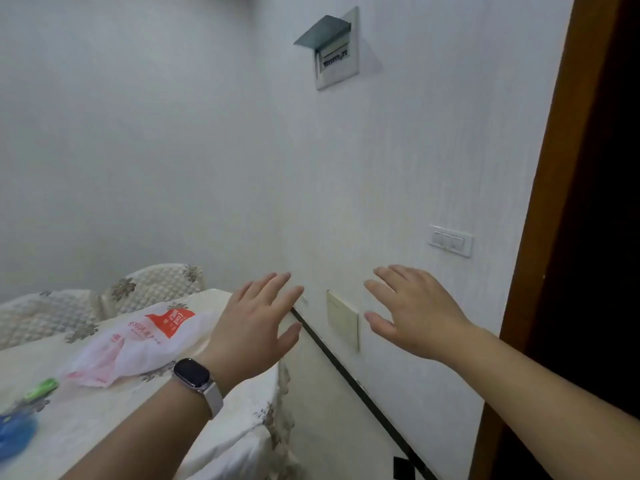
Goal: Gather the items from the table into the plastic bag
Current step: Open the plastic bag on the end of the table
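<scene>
Plastic bag (138, 344) lay crumpled on the desk (86, 420). Just beside it your left hand (256, 323), and farther off your right hand (412, 313), hovered with fingers spread, holding nothing.

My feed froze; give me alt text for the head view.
Two open, empty hands hover before a white wall: the left hand, smartwatch on its wrist, over the table edge, the right hand beside it. On the table lie a crumpled plastic bag with red print and, far left, a green item and a blue item.

Wall (381, 168) close behind table (86, 427)
</scene>
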`<state>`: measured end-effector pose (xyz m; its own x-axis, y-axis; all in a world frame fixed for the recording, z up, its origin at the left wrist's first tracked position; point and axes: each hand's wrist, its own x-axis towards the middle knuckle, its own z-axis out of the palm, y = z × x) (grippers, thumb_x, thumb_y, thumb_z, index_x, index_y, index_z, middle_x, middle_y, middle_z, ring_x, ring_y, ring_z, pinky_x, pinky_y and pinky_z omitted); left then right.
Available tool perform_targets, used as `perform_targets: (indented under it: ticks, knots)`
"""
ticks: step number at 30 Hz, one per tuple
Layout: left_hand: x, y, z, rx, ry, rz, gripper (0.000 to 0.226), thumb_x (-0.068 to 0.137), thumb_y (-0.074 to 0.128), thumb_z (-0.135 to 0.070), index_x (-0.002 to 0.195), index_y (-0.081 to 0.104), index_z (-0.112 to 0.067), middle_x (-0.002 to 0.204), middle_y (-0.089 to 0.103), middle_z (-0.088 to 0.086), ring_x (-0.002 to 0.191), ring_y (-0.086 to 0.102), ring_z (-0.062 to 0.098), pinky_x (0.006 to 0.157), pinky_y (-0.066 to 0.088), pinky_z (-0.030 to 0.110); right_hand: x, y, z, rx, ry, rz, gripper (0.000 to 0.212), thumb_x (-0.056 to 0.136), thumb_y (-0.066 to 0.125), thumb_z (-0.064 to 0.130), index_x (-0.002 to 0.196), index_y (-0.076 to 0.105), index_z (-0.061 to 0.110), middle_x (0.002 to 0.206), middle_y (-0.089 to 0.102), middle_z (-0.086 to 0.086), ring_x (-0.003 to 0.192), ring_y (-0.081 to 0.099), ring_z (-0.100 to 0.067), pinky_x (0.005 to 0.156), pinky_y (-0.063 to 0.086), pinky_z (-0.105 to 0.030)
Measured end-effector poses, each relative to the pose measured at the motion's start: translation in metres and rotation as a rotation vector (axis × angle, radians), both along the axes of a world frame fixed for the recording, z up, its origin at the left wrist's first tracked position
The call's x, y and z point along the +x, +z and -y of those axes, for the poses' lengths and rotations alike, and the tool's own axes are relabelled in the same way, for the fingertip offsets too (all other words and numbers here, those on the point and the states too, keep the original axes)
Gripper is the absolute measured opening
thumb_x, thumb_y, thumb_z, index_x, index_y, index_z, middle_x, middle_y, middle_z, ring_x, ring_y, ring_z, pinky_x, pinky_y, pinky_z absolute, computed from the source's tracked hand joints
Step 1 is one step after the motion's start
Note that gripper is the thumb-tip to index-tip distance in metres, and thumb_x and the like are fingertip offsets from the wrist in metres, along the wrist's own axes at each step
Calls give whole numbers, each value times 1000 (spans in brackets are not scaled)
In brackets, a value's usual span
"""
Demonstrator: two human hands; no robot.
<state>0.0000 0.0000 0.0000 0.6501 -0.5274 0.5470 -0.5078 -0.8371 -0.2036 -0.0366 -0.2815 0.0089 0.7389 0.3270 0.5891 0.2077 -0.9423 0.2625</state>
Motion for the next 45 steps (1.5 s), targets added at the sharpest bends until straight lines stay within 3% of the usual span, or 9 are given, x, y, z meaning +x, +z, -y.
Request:
perform_targets:
  ticks: [11,17,31,45]
  knots:
    - [28,-32,48,20,-2,-62,54,88,43,-51,133,54,-25,140,56,5,129,52,28,102,44,46,32,-36,39,30,38,-101,55,86,40,53,121,65,17,123,64,-6,110,59,-27,90,50,-41]
    - [85,-63,55,0,-62,-117,51,87,48,-47,128,61,-20,138,58,7,127,54,30,101,45,44,82,-63,46,45,46,-147,54,86,40,53,119,65,18,122,64,-5,111,60,-27,92,51,-41]
    - [296,-122,38,-85,-50,-224,50,86,48,-46,126,63,-20,134,60,8,124,55,29,99,45,43,290,-93,14,-40,69,-318,53,88,42,51,124,62,17,126,63,-5,117,57,-27,96,48,-41]
    - [435,-148,36,-65,83,-277,50,89,45,-47,130,58,-22,135,60,5,125,56,28,100,45,43,471,-138,7,14,249,-385,54,89,44,52,128,58,17,127,61,-5,117,56,-25,97,48,-41]
